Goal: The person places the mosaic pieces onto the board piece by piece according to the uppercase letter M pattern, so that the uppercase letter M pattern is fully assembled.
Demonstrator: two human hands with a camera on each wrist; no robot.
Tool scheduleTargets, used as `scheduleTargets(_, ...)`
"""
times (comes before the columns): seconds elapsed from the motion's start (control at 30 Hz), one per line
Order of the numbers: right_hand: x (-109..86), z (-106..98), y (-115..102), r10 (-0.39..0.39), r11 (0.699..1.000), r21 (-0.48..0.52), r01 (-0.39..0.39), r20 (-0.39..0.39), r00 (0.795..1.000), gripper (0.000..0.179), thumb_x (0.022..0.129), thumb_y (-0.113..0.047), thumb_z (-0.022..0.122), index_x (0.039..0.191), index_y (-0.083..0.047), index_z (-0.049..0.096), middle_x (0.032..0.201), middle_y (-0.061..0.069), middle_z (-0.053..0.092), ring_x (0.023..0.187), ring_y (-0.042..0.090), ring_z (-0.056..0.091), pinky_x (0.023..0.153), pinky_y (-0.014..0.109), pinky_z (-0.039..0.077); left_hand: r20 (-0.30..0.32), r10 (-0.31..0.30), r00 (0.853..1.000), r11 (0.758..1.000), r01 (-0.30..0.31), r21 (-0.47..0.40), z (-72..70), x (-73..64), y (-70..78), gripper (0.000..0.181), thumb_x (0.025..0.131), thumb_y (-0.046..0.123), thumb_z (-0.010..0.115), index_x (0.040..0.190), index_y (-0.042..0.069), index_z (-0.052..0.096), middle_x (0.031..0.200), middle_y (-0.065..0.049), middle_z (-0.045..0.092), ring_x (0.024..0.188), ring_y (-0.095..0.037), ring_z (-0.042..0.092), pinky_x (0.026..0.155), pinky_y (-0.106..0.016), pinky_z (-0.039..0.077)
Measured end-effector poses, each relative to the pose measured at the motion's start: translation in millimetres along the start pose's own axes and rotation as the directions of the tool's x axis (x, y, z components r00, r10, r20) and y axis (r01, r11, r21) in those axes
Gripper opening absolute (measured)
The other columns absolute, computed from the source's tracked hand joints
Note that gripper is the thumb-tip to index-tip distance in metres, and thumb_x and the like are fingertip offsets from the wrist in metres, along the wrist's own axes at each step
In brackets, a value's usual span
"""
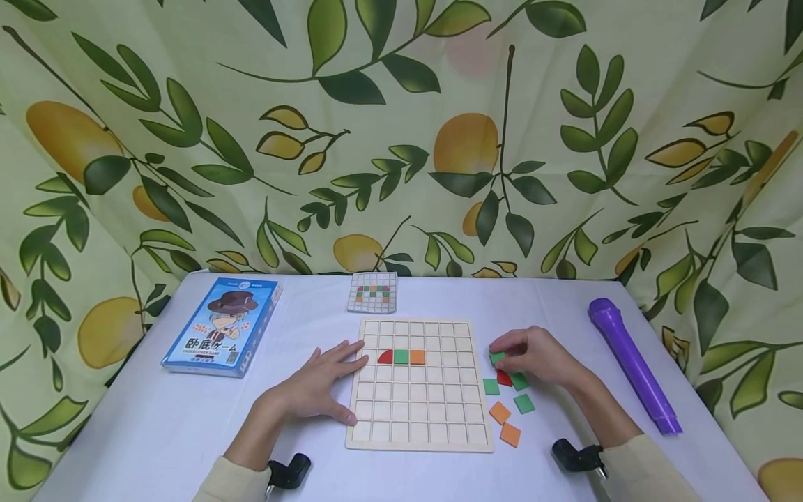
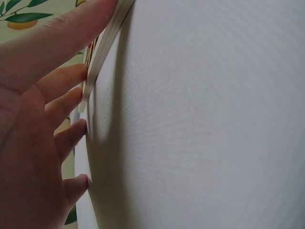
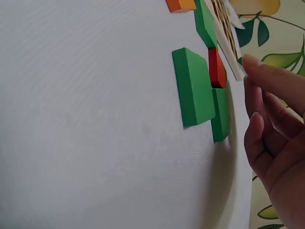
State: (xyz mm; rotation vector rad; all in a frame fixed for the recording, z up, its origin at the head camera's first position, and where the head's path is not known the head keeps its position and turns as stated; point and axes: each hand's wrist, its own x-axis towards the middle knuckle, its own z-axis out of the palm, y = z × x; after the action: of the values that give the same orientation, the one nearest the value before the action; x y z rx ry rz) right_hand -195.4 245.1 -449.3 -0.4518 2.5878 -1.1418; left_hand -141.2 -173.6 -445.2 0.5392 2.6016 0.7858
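A wooden grid board (image 1: 417,436) lies on the table. In one of its upper rows sit a red quarter-round tile (image 1: 385,358), a green square tile (image 1: 401,357) and an orange square tile (image 1: 417,357), side by side. My left hand (image 1: 316,383), fingers spread, touches the board's left edge with thumb and fingertips. Right of the board, my right hand (image 1: 533,355) pinches a green tile (image 1: 497,358) between thumb and fingers. Below that hand lie a red tile (image 1: 504,378), loose green tiles (image 1: 523,404) and two orange tiles (image 1: 510,435).
A small pattern card (image 1: 373,293) with a coloured grid lies behind the board. At the left is a blue game box (image 1: 222,328); a purple tube-shaped object (image 1: 633,366) lies at the right. A leaf-and-fruit patterned curtain (image 1: 401,139) hangs behind the white-covered table (image 1: 301,467).
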Motion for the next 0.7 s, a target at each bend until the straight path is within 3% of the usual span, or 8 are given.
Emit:
scheduleTargets(0.33, 7.0, 5.7, -7.1, -0.015, 1.000, 0.006, 0.015, 0.016, 1.000, 0.030, 0.082, -0.018, 0.085, 0.110, -0.009, 0.080, 0.112, 0.010, 0.078, 0.089, 0.014, 0.064, 0.074, 0.017, 0.056, 0.000, -0.001, 1.000, 1.000, 0.001, 0.003, -0.1, 0.3, -0.6, 0.103, 0.065, 0.040, 0.094, 0.153, 0.012, 0.048, 0.171, -0.004, 0.029, 0.161, -0.036, 0.017, 0.127, -0.070, 0.006)
scheduleTargets(0.7, 22.9, 23.3, -20.9, -0.128, 0.991, 0.030, 0.128, 0.004, 0.992, 0.025, 0.079, -0.018, 0.087, 0.103, -0.014, 0.081, 0.107, 0.003, 0.076, 0.087, 0.008, 0.064, 0.074, 0.017, 0.056, 0.003, -0.005, 1.000, 1.000, 0.005, -0.004, -0.5, 0.0, 0.0, 0.102, 0.066, 0.040, 0.094, 0.153, 0.014, 0.048, 0.171, -0.003, 0.028, 0.161, -0.035, 0.016, 0.128, -0.069, 0.005)
